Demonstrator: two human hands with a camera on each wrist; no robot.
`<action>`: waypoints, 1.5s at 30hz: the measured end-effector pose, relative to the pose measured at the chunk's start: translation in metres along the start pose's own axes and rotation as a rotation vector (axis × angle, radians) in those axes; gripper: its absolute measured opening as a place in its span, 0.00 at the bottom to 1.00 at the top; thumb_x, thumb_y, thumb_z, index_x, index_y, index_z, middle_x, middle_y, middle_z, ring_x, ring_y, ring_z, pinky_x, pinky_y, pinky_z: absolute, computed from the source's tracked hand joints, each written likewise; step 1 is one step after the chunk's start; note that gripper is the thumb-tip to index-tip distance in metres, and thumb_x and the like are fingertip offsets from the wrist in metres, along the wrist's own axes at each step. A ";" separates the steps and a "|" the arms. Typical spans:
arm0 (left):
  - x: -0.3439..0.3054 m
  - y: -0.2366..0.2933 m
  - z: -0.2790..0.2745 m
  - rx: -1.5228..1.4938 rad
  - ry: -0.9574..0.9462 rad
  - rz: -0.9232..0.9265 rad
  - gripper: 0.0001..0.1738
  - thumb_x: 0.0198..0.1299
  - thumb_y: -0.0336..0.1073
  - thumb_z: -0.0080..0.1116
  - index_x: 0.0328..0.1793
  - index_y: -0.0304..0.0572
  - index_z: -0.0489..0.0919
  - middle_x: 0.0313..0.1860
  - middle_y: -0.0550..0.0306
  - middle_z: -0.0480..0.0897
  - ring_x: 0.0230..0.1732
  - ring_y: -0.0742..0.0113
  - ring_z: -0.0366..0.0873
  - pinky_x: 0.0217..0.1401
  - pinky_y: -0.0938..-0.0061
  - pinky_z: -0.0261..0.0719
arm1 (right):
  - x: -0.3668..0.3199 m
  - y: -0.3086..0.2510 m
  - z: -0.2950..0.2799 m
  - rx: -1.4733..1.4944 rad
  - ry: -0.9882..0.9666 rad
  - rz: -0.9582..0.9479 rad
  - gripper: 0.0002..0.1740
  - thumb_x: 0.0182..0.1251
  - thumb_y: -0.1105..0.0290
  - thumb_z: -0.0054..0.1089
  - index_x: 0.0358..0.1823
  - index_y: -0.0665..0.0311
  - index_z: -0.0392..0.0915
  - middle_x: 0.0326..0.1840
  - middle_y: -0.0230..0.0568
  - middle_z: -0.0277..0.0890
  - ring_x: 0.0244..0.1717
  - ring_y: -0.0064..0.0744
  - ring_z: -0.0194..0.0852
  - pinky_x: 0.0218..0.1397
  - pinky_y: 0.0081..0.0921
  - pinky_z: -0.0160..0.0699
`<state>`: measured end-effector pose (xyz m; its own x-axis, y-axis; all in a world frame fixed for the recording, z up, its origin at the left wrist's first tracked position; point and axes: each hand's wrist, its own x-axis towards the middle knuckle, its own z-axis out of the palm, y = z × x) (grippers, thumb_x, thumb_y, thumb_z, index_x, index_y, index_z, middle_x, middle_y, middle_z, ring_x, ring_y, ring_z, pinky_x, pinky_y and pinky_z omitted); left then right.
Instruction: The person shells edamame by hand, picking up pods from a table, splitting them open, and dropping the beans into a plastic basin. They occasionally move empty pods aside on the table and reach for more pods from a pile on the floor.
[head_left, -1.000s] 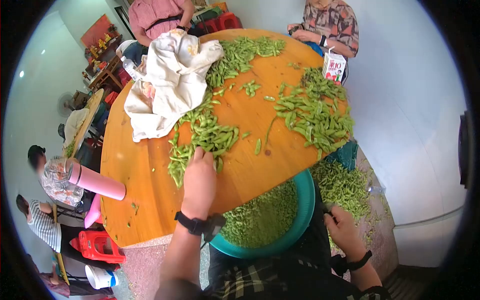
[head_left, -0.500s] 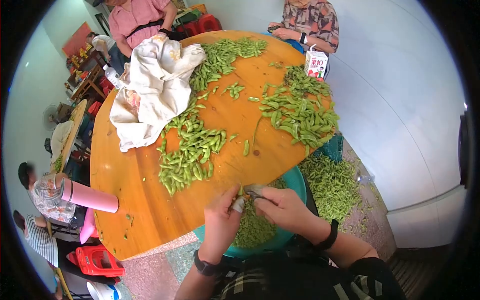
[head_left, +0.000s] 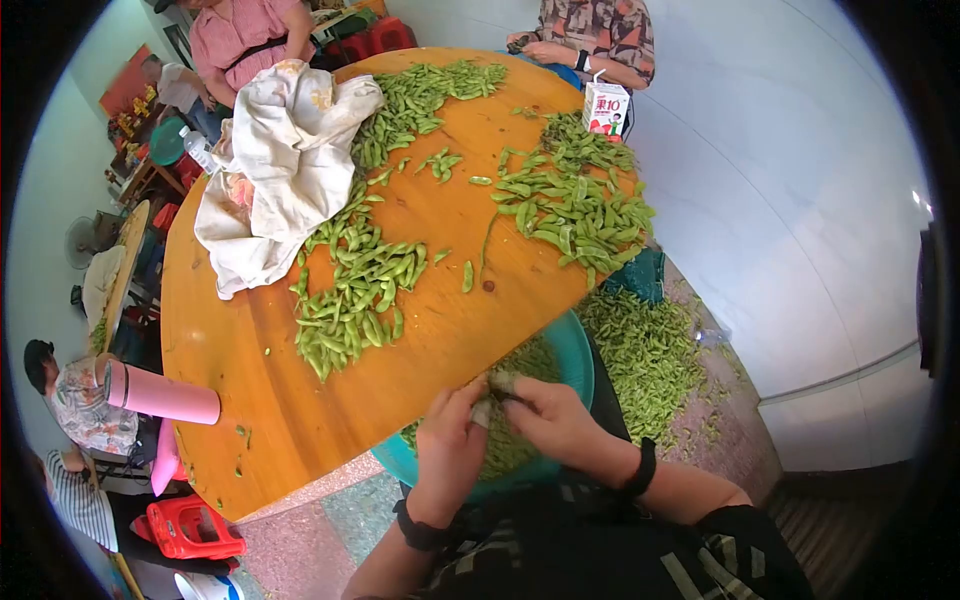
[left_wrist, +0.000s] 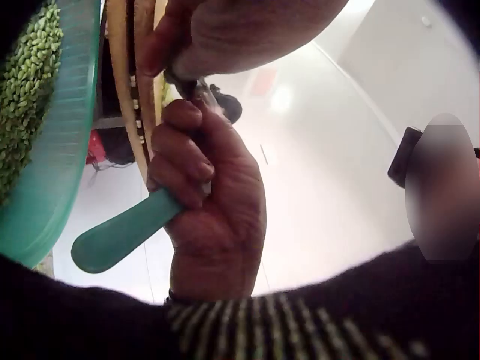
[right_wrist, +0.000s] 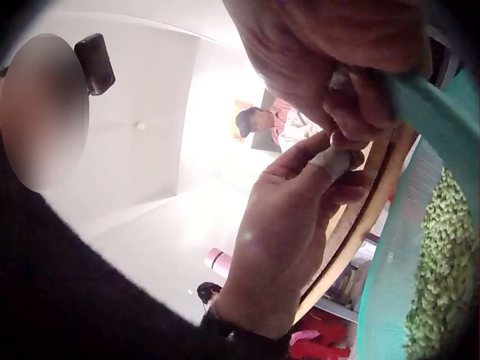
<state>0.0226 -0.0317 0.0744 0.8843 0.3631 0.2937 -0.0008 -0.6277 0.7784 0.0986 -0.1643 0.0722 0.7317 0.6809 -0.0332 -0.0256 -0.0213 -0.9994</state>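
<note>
Over the front edge of the table, my left hand [head_left: 448, 442] and right hand [head_left: 565, 428] meet at the fingertips. The left fingers pinch a green bean pod, mostly hidden by the hands; a pale wrap [right_wrist: 334, 160] covers that thumb. My right hand grips a tool by its flat teal handle [left_wrist: 124, 231], which sticks out below the curled fingers; the tool's tip is hidden. Beneath both hands stands a teal basin [head_left: 583, 385] holding many shelled green beans [left_wrist: 30, 97]. A pile of bean pods [head_left: 365, 285] lies on the table just beyond the left hand.
The round wooden table [head_left: 260, 400] also bears a crumpled white cloth [head_left: 290, 180], more pods [head_left: 575, 205], a drink carton [head_left: 605, 108] and a pink flask [head_left: 165, 393]. Empty-looking pods [head_left: 640, 350] heap on the floor at right. Red stools [head_left: 190, 528] stand left. Other people sit around.
My left hand has come from the pods on the table back over the basin. My right hand has moved in from the right to meet it. The head view has shifted.
</note>
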 end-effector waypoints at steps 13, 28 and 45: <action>-0.007 -0.017 0.015 -0.171 -0.091 -0.074 0.16 0.60 0.21 0.57 0.55 0.32 0.79 0.39 0.53 0.83 0.35 0.73 0.81 0.37 0.77 0.81 | -0.013 0.000 -0.024 0.089 -0.121 0.233 0.09 0.70 0.71 0.50 0.31 0.67 0.71 0.23 0.28 0.69 0.26 0.15 0.63 0.30 0.21 0.65; -0.018 -0.013 0.016 -0.132 -0.140 -0.052 0.19 0.54 0.19 0.54 0.54 0.35 0.78 0.34 0.46 0.78 0.34 0.51 0.79 0.38 0.66 0.77 | -0.026 0.016 -0.012 0.111 -0.027 0.160 0.06 0.70 0.74 0.50 0.40 0.69 0.75 0.26 0.27 0.69 0.29 0.13 0.61 0.31 0.19 0.64; -0.015 -0.058 0.015 -0.921 -0.415 -0.604 0.17 0.70 0.33 0.48 0.60 0.33 0.75 0.38 0.55 0.82 0.30 0.72 0.78 0.33 0.79 0.76 | -0.018 0.035 -0.015 0.208 -0.011 0.296 0.11 0.68 0.74 0.49 0.46 0.68 0.78 0.23 0.24 0.67 0.25 0.14 0.62 0.28 0.18 0.63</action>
<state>0.0168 -0.0112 0.0164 0.9409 0.0728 -0.3308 0.2834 0.3656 0.8866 0.0950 -0.1880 0.0382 0.6644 0.6752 -0.3204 -0.3742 -0.0706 -0.9247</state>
